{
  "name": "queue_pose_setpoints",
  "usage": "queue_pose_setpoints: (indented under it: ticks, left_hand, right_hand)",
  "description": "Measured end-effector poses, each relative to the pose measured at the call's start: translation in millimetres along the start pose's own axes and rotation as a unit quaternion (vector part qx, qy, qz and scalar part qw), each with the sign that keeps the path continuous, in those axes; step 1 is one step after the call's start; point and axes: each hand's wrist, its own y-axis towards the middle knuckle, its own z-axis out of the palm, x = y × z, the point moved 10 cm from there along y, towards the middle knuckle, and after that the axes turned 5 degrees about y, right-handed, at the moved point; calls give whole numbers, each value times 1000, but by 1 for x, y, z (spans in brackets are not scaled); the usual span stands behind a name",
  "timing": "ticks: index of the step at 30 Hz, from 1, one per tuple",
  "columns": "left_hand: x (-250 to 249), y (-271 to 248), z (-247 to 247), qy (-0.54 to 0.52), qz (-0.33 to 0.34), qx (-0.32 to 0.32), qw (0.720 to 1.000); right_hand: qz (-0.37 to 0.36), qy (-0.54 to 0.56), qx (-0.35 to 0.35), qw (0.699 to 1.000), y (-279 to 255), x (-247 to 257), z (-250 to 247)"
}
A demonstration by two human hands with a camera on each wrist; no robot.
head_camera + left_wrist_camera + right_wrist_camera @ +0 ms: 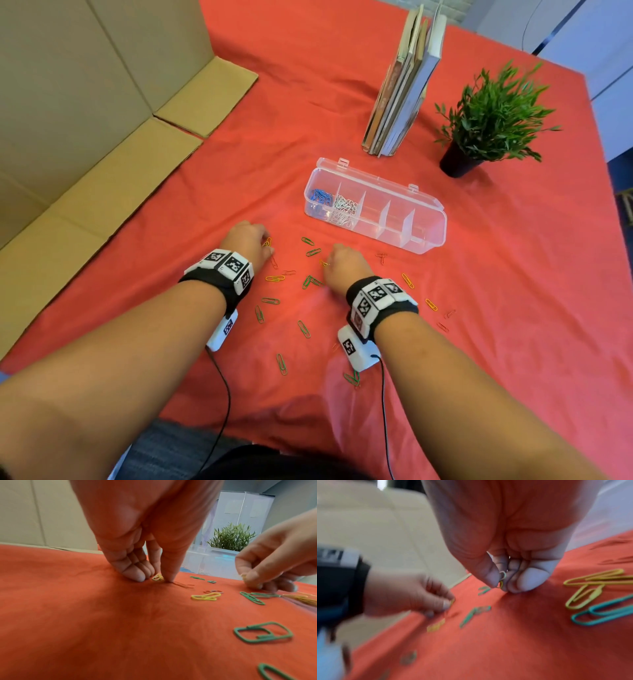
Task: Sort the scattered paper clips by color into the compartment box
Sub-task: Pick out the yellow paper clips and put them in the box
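Green, yellow and red paper clips lie scattered on the red cloth in front of me. The clear compartment box stands open beyond them, with blue clips in its leftmost cell and white clips in the one beside it. My left hand is down on the cloth, thumb and fingers pinching a yellow clip. My right hand also pinches yellow clips between thumb and fingertips, just above the cloth.
A stack of upright books and a potted plant stand behind the box. Flattened cardboard covers the left side. Wrist-camera cables trail back along both forearms.
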Motion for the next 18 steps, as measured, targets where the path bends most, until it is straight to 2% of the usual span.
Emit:
queue_pose_setpoints:
  ticks: [3, 6, 8, 10, 11, 12, 13, 15, 17, 18]
  left_hand:
    - [-9, 5, 3, 15, 9, 13, 1000]
    - [-12, 4, 4, 3, 0, 20, 1000]
    - [-14, 1, 0, -26, -5, 5, 1000]
    - [-17, -5, -6, -74, -5, -14, 997]
    - [-16, -9, -8, -96, -7, -16, 995]
    - [-14, -13, -8, -112, -13, -11, 994]
    - [-12, -18, -6, -125, -21, 0, 992]
    - [-7, -26, 5, -144, -40, 38, 988]
    - [-4, -33, 16, -151, -54, 71, 984]
    - [-5, -34, 19, -141, -54, 77, 986]
  right_hand:
    - [44, 169, -15, 985, -8, -28, -15]
    - [99, 339, -6, 935, -20, -60, -26]
    - [139, 454, -15, 880, -33, -79, -34]
    - [168, 573, -22, 802, -47, -94, -35]
    - [173, 611, -21, 772, -53, -100, -33]
    - [176, 630, -16, 756, -58, -105, -29]
    - [176, 638, -13, 750, -62, -107, -26]
    - [174, 625, -21, 761, -65, -111, -19]
    - [165, 572, -32, 803, -62, -111, -15]
    - [154, 512, -36, 844, -59, -110, -15]
